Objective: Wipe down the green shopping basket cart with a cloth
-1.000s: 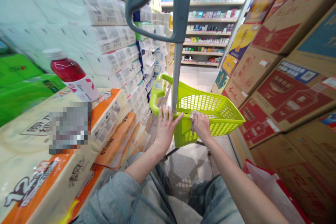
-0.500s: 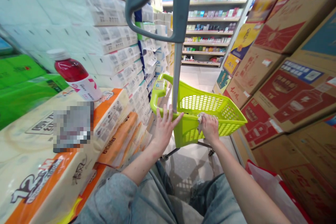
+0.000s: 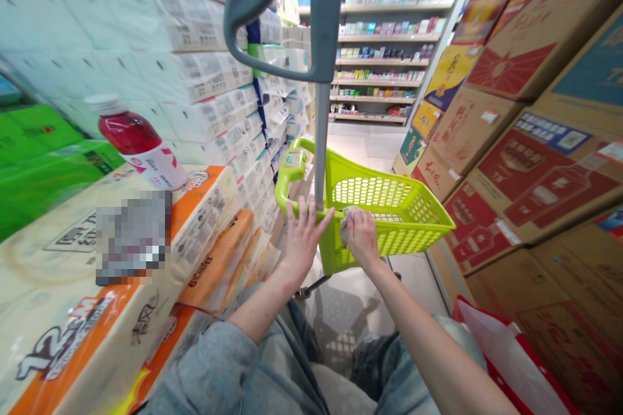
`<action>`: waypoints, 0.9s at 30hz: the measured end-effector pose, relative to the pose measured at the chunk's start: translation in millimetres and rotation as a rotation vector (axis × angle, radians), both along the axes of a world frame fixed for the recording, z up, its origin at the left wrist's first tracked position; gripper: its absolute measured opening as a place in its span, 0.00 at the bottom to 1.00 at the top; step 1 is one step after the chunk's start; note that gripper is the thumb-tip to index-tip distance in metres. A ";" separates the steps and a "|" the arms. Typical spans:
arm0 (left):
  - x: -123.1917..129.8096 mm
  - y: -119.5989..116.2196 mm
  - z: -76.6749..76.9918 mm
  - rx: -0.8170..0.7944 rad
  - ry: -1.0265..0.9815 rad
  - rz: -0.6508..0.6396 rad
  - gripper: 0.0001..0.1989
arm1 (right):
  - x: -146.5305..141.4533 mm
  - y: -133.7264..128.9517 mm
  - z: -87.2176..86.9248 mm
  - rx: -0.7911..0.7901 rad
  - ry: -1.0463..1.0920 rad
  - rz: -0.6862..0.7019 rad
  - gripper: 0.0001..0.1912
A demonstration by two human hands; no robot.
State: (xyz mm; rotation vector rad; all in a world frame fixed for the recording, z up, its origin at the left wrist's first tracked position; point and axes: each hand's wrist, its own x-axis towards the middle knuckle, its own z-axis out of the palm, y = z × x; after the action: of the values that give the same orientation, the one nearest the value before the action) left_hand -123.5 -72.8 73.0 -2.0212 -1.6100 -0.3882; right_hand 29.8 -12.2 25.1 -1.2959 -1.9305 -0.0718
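In the head view, a lime-green shopping basket cart (image 3: 389,240) with perforated sides stands before my knees, and a grey handle (image 3: 327,26) rises from it on a metal pole (image 3: 321,142). Spread fingers of my left hand (image 3: 302,240) rest on the green rim near the foot of the pole. My right hand (image 3: 361,233) is closed around a crumpled pale cloth or tissue (image 3: 344,224), pressed against the basket's near rim. Which of the two it is, I cannot tell.
On the left, wrapped tissue packs (image 3: 195,259) carry a red drink bottle (image 3: 141,142) and a blurred-out flat object (image 3: 134,237). Stacked cartons (image 3: 525,175) line the right, above a red-and-white bag (image 3: 511,350). Stocked shelves (image 3: 379,39) stand behind.
My right hand has slid left along the basket's rim with the crumpled cloth or tissue, closer to my left hand. My left hand stays on the rim. The view has shifted slightly.
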 end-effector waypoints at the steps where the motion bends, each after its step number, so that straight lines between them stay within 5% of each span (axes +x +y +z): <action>1: -0.5 0.4 -0.1 0.003 0.000 0.001 0.32 | -4.3 -0.2 3.6 -0.003 0.009 0.015 0.18; 6: -2.3 2.1 0.3 0.005 -0.014 -0.003 0.33 | -15.7 4.6 18.6 -0.053 0.043 0.078 0.18; 14: -0.4 -2.4 -1.3 0.029 0.028 0.015 0.35 | 0.3 40.6 34.6 -0.481 -0.008 0.061 0.22; 22: 2.6 -5.7 -2.3 0.037 0.029 -0.018 0.32 | 3.5 1.0 2.6 0.004 0.051 0.056 0.16; 27: 7.6 -8.3 -3.3 0.040 0.006 0.014 0.31 | -3.7 -12.2 2.1 0.015 0.066 0.005 0.17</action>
State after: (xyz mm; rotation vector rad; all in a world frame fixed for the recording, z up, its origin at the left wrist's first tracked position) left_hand -115.9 -81.1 69.7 -1.9781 -1.5995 -0.4058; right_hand 26.0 -24.4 27.2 -1.2680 -1.8741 -0.0408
